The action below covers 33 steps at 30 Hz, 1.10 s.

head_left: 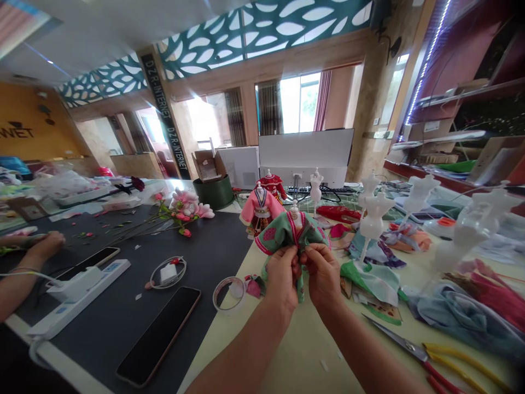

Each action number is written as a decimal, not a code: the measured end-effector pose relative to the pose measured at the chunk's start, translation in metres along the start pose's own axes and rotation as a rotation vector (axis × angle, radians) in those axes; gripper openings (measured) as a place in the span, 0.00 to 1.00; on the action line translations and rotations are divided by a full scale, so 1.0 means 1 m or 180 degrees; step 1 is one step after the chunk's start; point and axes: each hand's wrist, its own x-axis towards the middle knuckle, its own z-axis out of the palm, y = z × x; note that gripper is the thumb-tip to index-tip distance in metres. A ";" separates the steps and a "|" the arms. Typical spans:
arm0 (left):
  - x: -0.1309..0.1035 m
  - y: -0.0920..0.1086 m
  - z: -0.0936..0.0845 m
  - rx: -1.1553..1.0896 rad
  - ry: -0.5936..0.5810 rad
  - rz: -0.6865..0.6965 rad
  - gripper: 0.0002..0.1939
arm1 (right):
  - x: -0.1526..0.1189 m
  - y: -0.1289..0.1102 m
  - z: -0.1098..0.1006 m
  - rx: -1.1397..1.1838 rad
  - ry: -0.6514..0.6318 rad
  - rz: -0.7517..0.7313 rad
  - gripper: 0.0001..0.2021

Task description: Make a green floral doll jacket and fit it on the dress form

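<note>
A small green doll robe (273,232) with pink trim hangs on a little white mannequin (294,210) in front of me. My left hand (283,273) pinches the robe's front just below the collar. Close beside it, my right hand (322,271) pinches the other side of the same front, fingertips nearly touching the left ones. Both hands hide the robe's lower front. Behind stands a mannequin in a pink robe (270,205), and farther back one in a red outfit (276,183). A roll of tape (228,294) lies left of my left hand.
Scissors (410,347) lie at the lower right. Bare white mannequins (375,216) and fabric scraps (371,279) crowd the right side. A phone (159,336), a power strip (80,301) and artificial flowers (186,208) are on the left. Another person's hand (45,246) is at far left.
</note>
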 end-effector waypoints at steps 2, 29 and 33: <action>0.000 0.000 0.000 0.0016 0.0011 0.0000 0.15 | 0.000 0.000 0.000 -0.0003 -0.0020 0.0000 0.10; -0.001 -0.008 0.001 -0.0439 -0.0216 -0.0049 0.17 | 0.005 0.000 0.003 -0.0254 0.0154 -0.0337 0.19; 0.001 -0.006 0.000 -0.0523 -0.0256 -0.0106 0.17 | 0.007 0.002 0.002 -0.0283 0.0122 -0.0360 0.19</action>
